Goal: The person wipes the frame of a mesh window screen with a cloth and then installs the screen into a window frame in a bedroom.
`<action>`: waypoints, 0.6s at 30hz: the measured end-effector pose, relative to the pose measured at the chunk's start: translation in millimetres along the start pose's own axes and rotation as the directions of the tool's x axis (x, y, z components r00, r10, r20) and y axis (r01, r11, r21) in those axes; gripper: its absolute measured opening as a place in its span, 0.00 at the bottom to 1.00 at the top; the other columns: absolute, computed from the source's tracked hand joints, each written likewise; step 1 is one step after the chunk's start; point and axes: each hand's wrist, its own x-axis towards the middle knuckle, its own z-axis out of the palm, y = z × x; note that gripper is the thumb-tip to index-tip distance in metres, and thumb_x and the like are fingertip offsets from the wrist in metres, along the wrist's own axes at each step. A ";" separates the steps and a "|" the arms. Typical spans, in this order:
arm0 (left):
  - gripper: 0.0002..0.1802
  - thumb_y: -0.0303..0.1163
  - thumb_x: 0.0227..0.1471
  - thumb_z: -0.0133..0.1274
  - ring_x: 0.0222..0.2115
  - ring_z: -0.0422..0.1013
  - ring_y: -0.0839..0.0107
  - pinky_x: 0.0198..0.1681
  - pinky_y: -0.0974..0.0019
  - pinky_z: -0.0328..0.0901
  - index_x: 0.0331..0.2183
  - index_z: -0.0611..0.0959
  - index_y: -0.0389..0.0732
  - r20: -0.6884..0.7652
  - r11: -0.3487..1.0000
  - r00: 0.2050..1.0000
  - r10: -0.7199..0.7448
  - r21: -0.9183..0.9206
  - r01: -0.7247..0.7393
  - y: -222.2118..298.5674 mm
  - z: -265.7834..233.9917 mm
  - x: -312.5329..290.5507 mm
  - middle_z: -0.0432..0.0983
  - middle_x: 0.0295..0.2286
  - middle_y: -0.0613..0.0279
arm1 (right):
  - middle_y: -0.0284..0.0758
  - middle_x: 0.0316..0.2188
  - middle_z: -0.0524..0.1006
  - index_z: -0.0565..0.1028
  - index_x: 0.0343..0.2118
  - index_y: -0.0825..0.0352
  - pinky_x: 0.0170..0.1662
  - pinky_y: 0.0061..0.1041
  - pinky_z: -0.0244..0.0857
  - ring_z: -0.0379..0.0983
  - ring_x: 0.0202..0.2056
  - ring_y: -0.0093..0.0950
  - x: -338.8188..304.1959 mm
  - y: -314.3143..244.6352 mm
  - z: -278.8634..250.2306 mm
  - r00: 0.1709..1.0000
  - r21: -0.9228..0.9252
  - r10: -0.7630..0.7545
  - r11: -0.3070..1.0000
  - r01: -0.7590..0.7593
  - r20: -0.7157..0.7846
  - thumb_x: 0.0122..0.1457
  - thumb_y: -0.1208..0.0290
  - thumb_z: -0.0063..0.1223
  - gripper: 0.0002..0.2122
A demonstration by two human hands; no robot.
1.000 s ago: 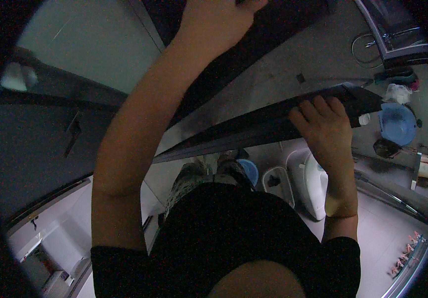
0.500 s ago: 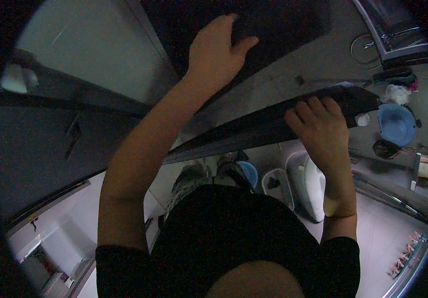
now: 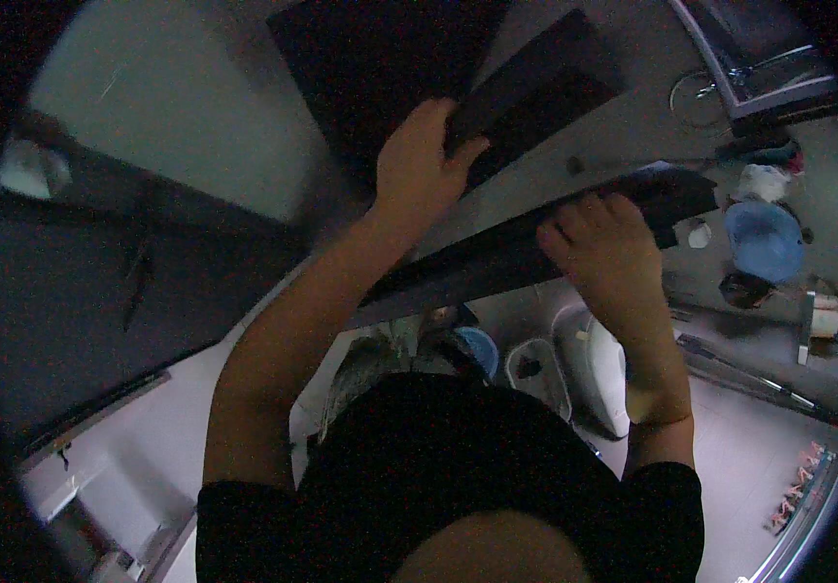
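Observation:
My left hand [image 3: 419, 160] is at a large black flat panel [image 3: 370, 63], thumb apart from the fingers, fingertips curled over where it meets a second dark strip-like face [image 3: 545, 107]. The far side of that grip is hidden. My right hand [image 3: 603, 238], lower and to the right, has its fingers bent over the top edge of a long black board-like piece [image 3: 477, 277]. This piece slants across in front of my body, its layered end [image 3: 696, 194] pointing right. Whether the black parts are joined cannot be made out in the dim light.
Below the board are a blue basin [image 3: 477, 350], a grey tray [image 3: 538, 374] and a white toilet [image 3: 603, 369]. To the right stand another blue basin [image 3: 764, 241] and a white bag [image 3: 764, 182]. A grey door-like panel [image 3: 79, 282] fills the left.
My left hand has come down toward me, and the black panel there now shows a distinct strip-like face at its right. My right hand and the long board have shifted slightly left.

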 end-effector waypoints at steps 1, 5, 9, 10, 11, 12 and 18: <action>0.24 0.39 0.43 0.57 0.36 0.69 0.50 0.39 0.57 0.64 0.39 0.73 0.33 -0.007 1.000 1.000 0.011 -0.009 -0.011 -0.8 1.1 -2.9 0.71 0.34 0.48 | 0.29 0.29 0.71 0.72 0.29 0.57 0.42 0.28 0.60 0.67 0.37 0.28 -0.3 -0.4 1.1 1.000 0.010 0.001 1.000 -0.001 -0.006 0.42 0.70 0.48 0.09; 0.26 0.39 0.43 0.57 0.37 0.69 0.52 0.40 0.58 0.63 0.41 0.70 0.33 0.066 0.997 0.997 -0.035 -0.069 0.040 -2.2 -3.1 -1.7 0.70 0.36 0.46 | 0.29 0.34 0.70 0.73 0.30 0.57 0.43 0.28 0.60 0.66 0.39 0.27 1.8 -2.8 2.1 0.999 0.015 -0.020 1.000 0.021 -0.031 0.42 0.70 0.49 0.09; 0.32 0.39 0.43 0.58 0.40 0.67 0.53 0.43 0.60 0.62 0.46 0.63 0.34 0.285 0.939 0.957 -0.055 -0.310 0.146 5.1 -18.8 2.3 0.68 0.40 0.44 | 0.28 0.40 0.67 0.72 0.32 0.55 0.43 0.28 0.59 0.64 0.41 0.26 4.5 -0.4 0.0 0.987 -0.002 -0.088 0.996 0.088 -0.132 0.40 0.67 0.52 0.12; 0.34 0.39 0.43 0.58 0.41 0.67 0.53 0.44 0.60 0.61 0.47 0.62 0.35 0.306 0.935 0.952 -0.011 -0.335 0.118 1.8 -19.7 -0.5 0.67 0.40 0.43 | 0.27 0.41 0.66 0.72 0.33 0.55 0.43 0.28 0.59 0.64 0.41 0.26 5.9 -0.6 -0.8 0.986 0.003 -0.096 0.995 0.097 -0.138 0.38 0.66 0.53 0.14; 0.36 0.38 0.42 0.58 0.42 0.66 0.53 0.45 0.61 0.60 0.48 0.60 0.35 0.326 0.928 0.945 0.034 -0.361 0.091 0.7 -19.6 -3.1 0.66 0.41 0.43 | 0.27 0.41 0.66 0.72 0.33 0.55 0.43 0.28 0.59 0.63 0.41 0.26 7.0 -0.7 -1.9 0.984 0.007 -0.103 0.994 0.105 -0.143 0.37 0.66 0.55 0.15; 0.36 0.39 0.43 0.58 0.42 0.65 0.53 0.45 0.60 0.60 0.48 0.59 0.35 0.341 0.922 0.938 0.054 -0.379 0.084 1.2 -19.0 -6.2 0.66 0.41 0.43 | 0.27 0.42 0.66 0.72 0.34 0.54 0.43 0.28 0.59 0.63 0.41 0.26 8.1 -1.0 -4.1 0.983 0.012 -0.111 0.993 0.114 -0.148 0.36 0.65 0.56 0.17; 0.38 0.55 0.49 0.46 0.44 0.63 0.58 0.48 0.60 0.57 0.50 0.56 0.36 0.352 0.835 0.923 0.157 -0.546 0.066 -17.4 -7.3 -30.0 0.64 0.43 0.48 | 0.27 0.42 0.67 0.71 0.37 0.53 0.45 0.30 0.57 0.63 0.41 0.25 15.8 -16.6 -10.5 0.938 -0.024 -0.208 0.978 0.209 -0.276 0.36 0.65 0.56 0.19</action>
